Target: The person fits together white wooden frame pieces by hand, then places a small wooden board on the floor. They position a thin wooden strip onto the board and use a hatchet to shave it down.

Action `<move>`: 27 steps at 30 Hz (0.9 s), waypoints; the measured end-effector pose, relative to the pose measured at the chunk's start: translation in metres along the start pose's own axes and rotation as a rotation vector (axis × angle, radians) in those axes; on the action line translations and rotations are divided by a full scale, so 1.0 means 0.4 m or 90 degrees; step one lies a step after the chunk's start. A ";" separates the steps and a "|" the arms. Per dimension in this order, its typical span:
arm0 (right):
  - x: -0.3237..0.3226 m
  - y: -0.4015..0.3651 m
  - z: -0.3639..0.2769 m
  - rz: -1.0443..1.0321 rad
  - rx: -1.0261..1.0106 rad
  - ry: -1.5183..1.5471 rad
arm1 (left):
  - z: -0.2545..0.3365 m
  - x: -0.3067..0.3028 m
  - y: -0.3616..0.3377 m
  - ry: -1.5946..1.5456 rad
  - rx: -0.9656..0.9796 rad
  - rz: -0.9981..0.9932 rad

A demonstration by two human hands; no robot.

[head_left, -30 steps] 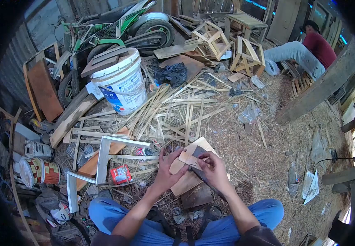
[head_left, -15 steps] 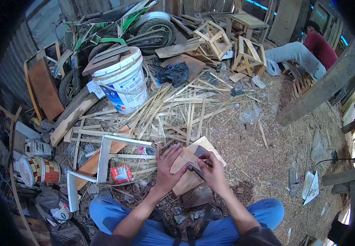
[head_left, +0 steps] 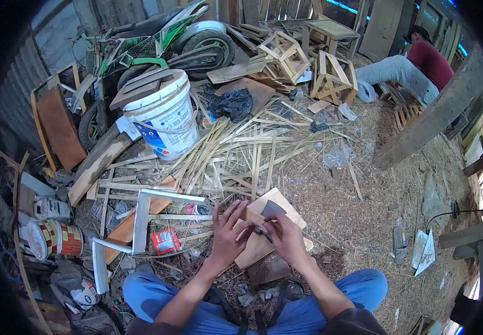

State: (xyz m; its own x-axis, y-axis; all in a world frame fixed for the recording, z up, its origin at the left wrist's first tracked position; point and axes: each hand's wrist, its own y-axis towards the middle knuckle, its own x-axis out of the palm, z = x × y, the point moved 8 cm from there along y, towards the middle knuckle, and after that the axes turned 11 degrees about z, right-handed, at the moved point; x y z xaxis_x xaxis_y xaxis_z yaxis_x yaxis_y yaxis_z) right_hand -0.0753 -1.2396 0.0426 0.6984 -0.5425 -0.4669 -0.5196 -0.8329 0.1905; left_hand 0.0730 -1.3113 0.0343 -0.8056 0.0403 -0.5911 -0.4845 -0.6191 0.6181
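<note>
My left hand (head_left: 226,233) grips a small light wooden piece (head_left: 252,215) from the left, fingers spread along its edge. My right hand (head_left: 285,239) presses a dark grey sheet, like sandpaper (head_left: 271,210), against that piece. Both hands hover just above a flat wooden board (head_left: 281,202) lying on the sawdust-covered ground. My knees in blue trousers (head_left: 359,287) frame the bottom of the view.
A white bucket (head_left: 166,118) stands to the upper left beside a heap of thin wooden strips (head_left: 241,151). A metal square frame (head_left: 141,215), a red packet (head_left: 165,240) and a paint tin (head_left: 54,238) lie left. A seated person (head_left: 414,61) and wooden stools (head_left: 331,72) are far right.
My right hand has slid the dark sheet slightly up and left over the wooden piece. My left hand's fingers have spread wider. The view shifted a little.
</note>
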 end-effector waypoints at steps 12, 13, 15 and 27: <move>-0.002 -0.009 -0.057 0.026 -0.149 -0.122 | 0.006 0.013 -0.006 0.044 -0.032 -0.021; -0.003 -0.009 -0.057 0.028 -0.146 -0.113 | 0.008 0.011 -0.005 0.034 -0.032 -0.018; -0.002 -0.011 -0.055 0.029 -0.143 -0.102 | 0.007 0.011 -0.006 0.045 -0.026 -0.018; 0.009 -0.013 -0.044 0.031 -0.154 -0.122 | -0.007 0.026 -0.019 0.070 -0.024 -0.036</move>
State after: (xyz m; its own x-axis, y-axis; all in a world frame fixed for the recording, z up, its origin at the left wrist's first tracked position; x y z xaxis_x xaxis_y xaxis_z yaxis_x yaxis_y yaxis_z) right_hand -0.0615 -1.2393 0.0550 0.5581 -0.5714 -0.6017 -0.4022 -0.8205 0.4062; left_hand 0.0691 -1.3085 0.0219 -0.7341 -0.0090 -0.6790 -0.5135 -0.6468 0.5638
